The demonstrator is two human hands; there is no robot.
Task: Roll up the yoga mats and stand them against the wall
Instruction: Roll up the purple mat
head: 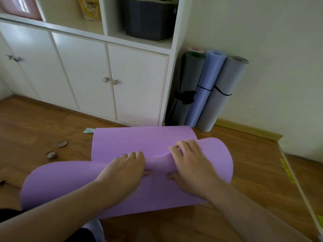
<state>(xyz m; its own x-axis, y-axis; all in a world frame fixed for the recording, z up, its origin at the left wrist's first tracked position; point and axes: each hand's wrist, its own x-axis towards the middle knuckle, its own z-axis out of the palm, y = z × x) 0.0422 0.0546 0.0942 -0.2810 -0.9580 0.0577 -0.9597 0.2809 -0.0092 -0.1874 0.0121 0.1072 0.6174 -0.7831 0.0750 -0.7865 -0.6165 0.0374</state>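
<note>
Two hands work a purple foam yoga mat (122, 144) on the wooden floor (244, 154): left hand (125, 169) and right hand (189, 165) both curl round its loose roll. Far right, three rolled mats (206, 88) stand against the cream wall (262, 41).

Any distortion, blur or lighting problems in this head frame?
Head view: wide-angle bending bows the cabinet edges and floor strip; soft daylight, faint shadows under both hands on the purple mat; overall slightly soft, dim shelf bin lacks detail; no glare.
</note>
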